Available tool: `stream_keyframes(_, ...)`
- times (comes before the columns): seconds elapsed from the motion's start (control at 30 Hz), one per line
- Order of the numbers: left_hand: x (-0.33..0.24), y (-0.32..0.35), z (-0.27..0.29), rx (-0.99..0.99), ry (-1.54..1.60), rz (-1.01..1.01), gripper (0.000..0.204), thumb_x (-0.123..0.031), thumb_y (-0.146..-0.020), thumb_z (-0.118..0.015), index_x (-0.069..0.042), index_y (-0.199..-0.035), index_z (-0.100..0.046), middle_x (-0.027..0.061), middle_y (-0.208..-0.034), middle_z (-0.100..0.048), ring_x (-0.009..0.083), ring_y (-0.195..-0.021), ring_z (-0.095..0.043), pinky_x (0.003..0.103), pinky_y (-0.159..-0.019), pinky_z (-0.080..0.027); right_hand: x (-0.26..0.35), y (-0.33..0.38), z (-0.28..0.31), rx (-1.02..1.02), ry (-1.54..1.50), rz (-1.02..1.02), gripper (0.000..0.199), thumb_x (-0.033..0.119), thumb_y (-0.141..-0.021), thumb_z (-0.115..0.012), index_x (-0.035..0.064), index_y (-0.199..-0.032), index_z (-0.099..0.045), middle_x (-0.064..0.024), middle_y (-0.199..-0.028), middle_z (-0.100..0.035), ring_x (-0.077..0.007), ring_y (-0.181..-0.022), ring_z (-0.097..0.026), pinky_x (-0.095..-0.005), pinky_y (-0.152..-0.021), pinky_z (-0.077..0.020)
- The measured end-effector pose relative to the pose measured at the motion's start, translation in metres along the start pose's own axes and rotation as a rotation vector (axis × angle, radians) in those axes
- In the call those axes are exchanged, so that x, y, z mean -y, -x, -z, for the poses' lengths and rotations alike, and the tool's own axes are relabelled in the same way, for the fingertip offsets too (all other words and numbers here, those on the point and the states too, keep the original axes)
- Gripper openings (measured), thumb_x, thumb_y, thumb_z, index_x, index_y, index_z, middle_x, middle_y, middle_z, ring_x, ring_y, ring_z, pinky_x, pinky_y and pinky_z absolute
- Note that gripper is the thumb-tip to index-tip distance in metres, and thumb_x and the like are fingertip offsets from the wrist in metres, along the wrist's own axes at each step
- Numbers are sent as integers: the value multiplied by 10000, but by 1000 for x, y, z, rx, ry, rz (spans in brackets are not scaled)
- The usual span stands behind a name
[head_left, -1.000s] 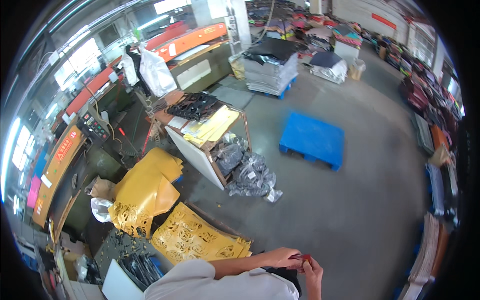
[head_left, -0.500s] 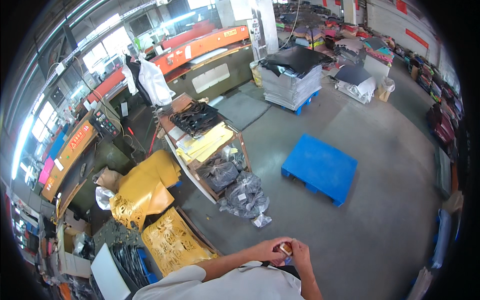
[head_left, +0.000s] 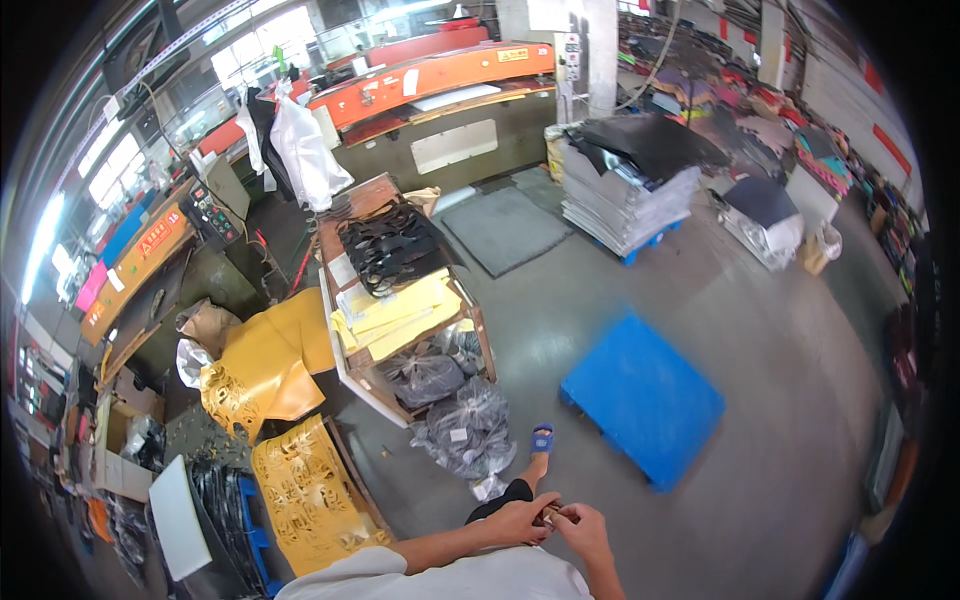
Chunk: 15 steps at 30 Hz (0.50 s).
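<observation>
Brownish-red item (head_left: 548, 515), one, small: ahead of the white shirt (head_left: 470, 579), between left hand (head_left: 521, 521) and right hand (head_left: 583, 531). Change: its pale-and-orange face, turned up half a second ago, is now mostly hidden from me; both hands seem occupied with it. Newly in view: blue sandal (head_left: 542, 438), one, near grey bags (head_left: 465, 430). Left hand: curled, apparently pinching the item. Right hand: thumb and fingertips drawn together at its edge. Surface: partly shadowed; kind, I cannot tell.
</observation>
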<state>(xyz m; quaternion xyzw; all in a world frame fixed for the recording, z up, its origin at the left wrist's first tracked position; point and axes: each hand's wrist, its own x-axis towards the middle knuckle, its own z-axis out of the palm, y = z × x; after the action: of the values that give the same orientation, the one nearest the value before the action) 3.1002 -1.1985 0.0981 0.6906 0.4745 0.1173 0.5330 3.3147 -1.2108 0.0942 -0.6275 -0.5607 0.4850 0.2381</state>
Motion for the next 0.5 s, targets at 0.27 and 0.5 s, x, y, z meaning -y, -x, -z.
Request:
stream_keyframes(0.27,-11,-191,160,-97,29,-52,773,-303,-932,-745,-133,-1600,-396,245,-1061,-750,425,-938,-748,487,-824,-582,78,-251,72,34,87,77,221,191,-869,-747,-12,-950,-782,-141,-846,-771,-199,-742,-730,-348,-702,-574)
stream_keyframes(0.5,-18,-253,272,-283,94,160,753,-316,-936,-737,-79,-1576,-421,219,-966,-774,375,-870,-777,438,-787,-598,161,-405,72,271,354,299,182,198,-890,-687,32,-945,-737,-185,-963,-740,-372,-893,-721,-452,-793,-575)
